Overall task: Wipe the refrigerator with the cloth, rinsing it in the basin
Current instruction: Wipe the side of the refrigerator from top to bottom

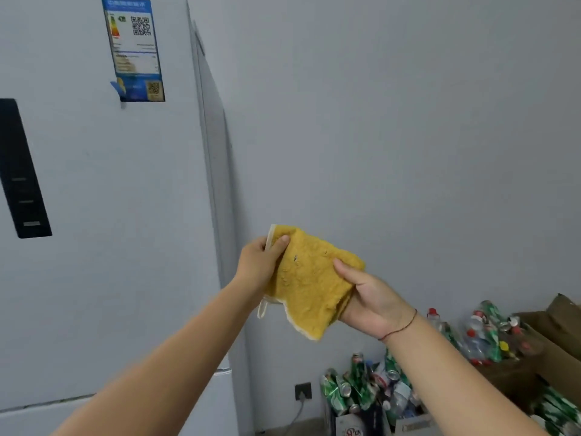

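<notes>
Cloth (311, 284) front and centre: mustard-yellow terry, nubby and rough, matt all over, with a paler stitched hem along its edges. Left of it, the refrigerator (110, 215) door is smooth and pale, painted metal by the look, with a soft satin sheen. Its dark panel (23, 168) at far left is glossy black, plastic or glass, can't tell which. High up, the label (135, 48) is slick printed paper, one lower corner peeling. The wall (408, 121) is flat matt paint. Low on the right, crushed cans (345, 390) glint, shiny metal, among clear plastic bottles (478, 335). The box (562, 325) at far right is dull brown cardboard. Thin red thread (401, 327) circles the right wrist.
</notes>
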`<state>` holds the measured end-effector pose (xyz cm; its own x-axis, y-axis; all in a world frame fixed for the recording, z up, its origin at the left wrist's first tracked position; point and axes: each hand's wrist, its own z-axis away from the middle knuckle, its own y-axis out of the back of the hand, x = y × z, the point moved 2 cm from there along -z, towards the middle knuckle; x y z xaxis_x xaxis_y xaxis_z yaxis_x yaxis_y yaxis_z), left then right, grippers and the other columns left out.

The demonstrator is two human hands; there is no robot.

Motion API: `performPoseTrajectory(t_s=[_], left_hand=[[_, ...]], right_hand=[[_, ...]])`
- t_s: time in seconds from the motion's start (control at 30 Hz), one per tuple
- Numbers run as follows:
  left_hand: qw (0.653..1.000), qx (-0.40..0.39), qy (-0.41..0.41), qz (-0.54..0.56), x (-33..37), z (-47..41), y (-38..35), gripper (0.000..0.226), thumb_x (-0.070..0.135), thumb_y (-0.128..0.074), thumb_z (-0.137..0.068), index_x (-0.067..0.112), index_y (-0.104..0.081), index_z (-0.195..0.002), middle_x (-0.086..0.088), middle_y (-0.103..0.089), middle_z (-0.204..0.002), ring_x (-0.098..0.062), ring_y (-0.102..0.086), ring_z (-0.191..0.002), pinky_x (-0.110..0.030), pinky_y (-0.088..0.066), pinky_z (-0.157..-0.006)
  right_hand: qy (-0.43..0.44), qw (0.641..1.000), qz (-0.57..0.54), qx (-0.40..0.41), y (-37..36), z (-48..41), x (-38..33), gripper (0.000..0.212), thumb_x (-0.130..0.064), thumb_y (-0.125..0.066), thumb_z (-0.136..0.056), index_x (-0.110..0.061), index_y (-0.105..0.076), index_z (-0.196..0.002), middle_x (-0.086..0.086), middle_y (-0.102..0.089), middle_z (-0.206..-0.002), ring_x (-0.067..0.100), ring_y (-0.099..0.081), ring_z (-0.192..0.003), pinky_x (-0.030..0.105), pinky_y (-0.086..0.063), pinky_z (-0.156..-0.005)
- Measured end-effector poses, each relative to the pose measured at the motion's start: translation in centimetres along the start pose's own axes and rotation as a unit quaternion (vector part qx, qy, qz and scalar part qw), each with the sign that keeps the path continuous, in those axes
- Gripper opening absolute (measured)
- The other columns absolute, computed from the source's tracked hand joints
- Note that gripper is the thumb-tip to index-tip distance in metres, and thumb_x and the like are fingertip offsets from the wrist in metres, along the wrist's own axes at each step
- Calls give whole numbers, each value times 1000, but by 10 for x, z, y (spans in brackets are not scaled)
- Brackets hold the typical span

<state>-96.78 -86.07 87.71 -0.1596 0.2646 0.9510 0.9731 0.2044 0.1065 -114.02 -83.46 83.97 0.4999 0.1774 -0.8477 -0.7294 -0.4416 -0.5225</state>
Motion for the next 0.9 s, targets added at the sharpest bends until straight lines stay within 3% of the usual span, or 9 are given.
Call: performPoseTrajectory(t_s=[0.2,0.33,0.47,0.57,0.67,0.8,0.87,0.9], left_hand=[[996,74,-46,-19,5,-65,-28,10,32,-65,-90,22,-66,-91,3,-70,-91,-12,-65,-84,-29,-54,-74],[976,207,-55,-35,-11,-93,-36,30,27,-68,-88,17,-58,-115,2,-66,-99,-10,-62,-87,-26,-50,-74],[925,321,-95,-180,-10,-102,-25,36,22,-62,-92,19,-48,-125,4,-53,-109,-7,-55,-87,-17,-44,-69],[839,383,-174,-344,-3,-100,-11,33,13,-59,-90,16,-54,-123,5,-48,-117,-14,-54,-100,-24,-44,-81],[721,436,-233,-485,0,-98,4,31,7,-62,-87,12,-60,-117,-2,-51,-120,-19,-52,-107,-23,-35,-86],[580,455,-266,-620,-1,-107,16,34,12,-61,-82,14,-63,-116,-9,-49,-130,-29,-46,-119,-33,-30,-97],[507,460,-250,-684,-4,-110,19,45,15,-62,-80,15,-59,-125,-12,-41,-143,-31,-35,-133,-42,-24,-108],[489,466,-230,-700,-6,-111,19,53,17,-61,-80,15,-54,-132,-14,-34,-148,-31,-28,-139,-45,-20,-112]], right_hand=[[1,996,-37,-87,43,-76,-47,52,-39,-43,-95,-6,-50,-135,14,-56,-135,29,-52,-126,46,-40,-106],[-59,989,-59,-123,67,-128,-61,49,-38,-42,-95,-3,-63,-121,18,-63,-125,31,-64,-109,48,-52,-89],[-84,982,-88,-141,73,-186,-67,44,-36,-38,-99,-5,-63,-119,16,-67,-117,29,-69,-100,48,-54,-82],[-86,977,-110,-159,63,-232,-63,41,-36,-36,-101,-8,-62,-115,12,-70,-110,26,-66,-104,46,-49,-92],[-81,973,-112,-185,40,-271,-50,44,-37,-32,-102,-7,-59,-119,12,-70,-107,25,-61,-105,44,-45,-94],[-21,966,-98,-237,1,-303,-37,51,-40,-29,-102,-12,-40,-143,6,-46,-144,18,-42,-133,37,-30,-112],[5,965,-53,-255,-14,-312,-35,54,-43,-27,-101,-17,-30,-149,-1,-34,-152,9,-36,-133,27,-33,-103],[24,964,-14,-265,-21,-316,-36,55,-46,-27,-100,-21,-26,-150,-3,-32,-152,7,-37,-129,24,-38,-95]])
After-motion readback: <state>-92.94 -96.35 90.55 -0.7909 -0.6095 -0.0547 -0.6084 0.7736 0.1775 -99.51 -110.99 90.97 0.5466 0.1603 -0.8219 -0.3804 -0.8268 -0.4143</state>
